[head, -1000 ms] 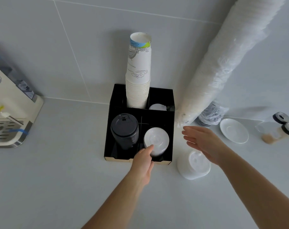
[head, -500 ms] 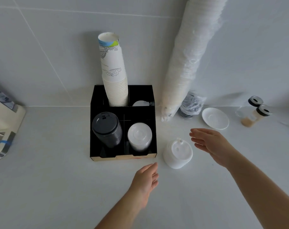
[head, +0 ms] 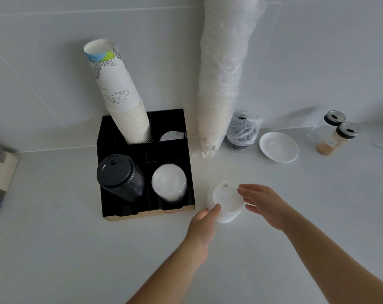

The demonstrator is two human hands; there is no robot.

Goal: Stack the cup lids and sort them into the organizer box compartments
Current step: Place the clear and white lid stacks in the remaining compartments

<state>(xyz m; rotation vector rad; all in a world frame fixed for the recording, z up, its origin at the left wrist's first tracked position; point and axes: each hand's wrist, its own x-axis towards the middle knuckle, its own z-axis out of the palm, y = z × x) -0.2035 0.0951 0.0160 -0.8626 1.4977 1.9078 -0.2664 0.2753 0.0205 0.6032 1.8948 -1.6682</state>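
The white lids are flanked by the open left hand and right hand, probably to be gripped and carried to the box.

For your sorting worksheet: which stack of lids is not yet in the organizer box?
The white lid stack on the counter, right of the organizer box; both others sit in front compartments.

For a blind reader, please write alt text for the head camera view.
Two bare hands, left hand and right hand, close around a white lid stack on a pale counter, right of a black organizer box holding paper cups, black lids and white lids.
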